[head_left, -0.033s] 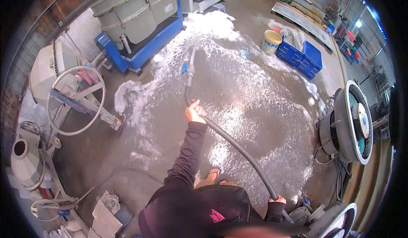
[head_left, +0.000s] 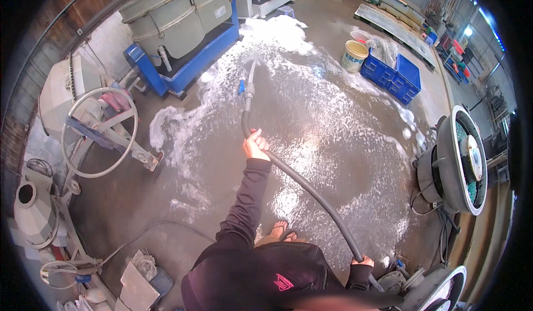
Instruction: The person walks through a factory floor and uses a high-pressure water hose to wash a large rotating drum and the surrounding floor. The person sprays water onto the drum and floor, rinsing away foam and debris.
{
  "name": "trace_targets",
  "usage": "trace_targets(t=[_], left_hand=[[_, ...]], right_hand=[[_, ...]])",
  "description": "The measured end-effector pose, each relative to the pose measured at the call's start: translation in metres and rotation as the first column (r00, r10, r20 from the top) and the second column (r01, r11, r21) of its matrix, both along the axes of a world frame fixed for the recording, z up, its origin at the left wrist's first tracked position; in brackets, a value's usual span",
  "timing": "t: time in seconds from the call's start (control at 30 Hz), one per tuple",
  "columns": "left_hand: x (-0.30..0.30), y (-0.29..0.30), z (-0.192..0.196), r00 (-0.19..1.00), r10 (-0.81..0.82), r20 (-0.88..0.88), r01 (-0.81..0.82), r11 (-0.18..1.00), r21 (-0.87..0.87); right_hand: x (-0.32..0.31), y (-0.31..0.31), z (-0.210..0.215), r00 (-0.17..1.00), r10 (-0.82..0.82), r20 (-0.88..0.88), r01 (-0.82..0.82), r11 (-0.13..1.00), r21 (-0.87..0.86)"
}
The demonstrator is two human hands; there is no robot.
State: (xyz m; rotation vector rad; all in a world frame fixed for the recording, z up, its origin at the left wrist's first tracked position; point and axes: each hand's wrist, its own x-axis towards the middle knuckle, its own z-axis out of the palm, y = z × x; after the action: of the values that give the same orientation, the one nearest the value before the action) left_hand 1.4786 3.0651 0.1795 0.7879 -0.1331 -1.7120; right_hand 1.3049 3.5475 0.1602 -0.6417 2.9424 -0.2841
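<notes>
A thick grey hose [head_left: 313,191] bends across in front of me. My left hand [head_left: 255,144] is wrapped around it close behind its far end. At the lower right my right hand [head_left: 362,261] closes around the same hose. The far end carries a grey valve fitting [head_left: 249,93] with a blue lever [head_left: 241,86]. A pale jet of water [head_left: 253,67] runs from it toward the floor. White foam [head_left: 272,33] lies heaped ahead of the jet, and thinner suds spread over the wet floor on both sides.
A grey tub machine on a blue frame [head_left: 183,81] stands at the far left, with a handwheel machine [head_left: 133,117] nearer. Blue crates [head_left: 408,81] and a yellowish bucket [head_left: 354,56] stand far right. A round bowl machine [head_left: 482,161] is at right. A cable [head_left: 133,236] crosses the floor.
</notes>
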Motion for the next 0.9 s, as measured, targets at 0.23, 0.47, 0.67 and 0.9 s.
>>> trace_targets(t=[0.23,0.47,0.67,0.9], left_hand=[[-0.026,-0.023,0.045,1.0,0.009,-0.03,-0.012,0.995,-0.099],[-0.053,-0.012,0.021,0.995,0.024,0.093,-0.021,0.999,-0.038],[-0.037,-0.015,-0.079,0.978,0.106,0.182,-0.142,0.969,0.201],[0.05,-0.098,-0.218,0.792,-0.411,0.452,0.108,0.822,0.559]], right_hand=[[-0.027,-0.023,-0.004,0.999,-0.039,0.001,0.039,0.999,-0.028],[-0.035,-0.006,-0.047,1.0,-0.021,-0.02,0.02,0.999,-0.025],[-0.045,0.005,-0.071,0.999,-0.016,0.046,0.008,0.986,0.169],[-0.043,-0.074,-0.086,0.918,0.249,0.309,-0.363,0.842,0.398]])
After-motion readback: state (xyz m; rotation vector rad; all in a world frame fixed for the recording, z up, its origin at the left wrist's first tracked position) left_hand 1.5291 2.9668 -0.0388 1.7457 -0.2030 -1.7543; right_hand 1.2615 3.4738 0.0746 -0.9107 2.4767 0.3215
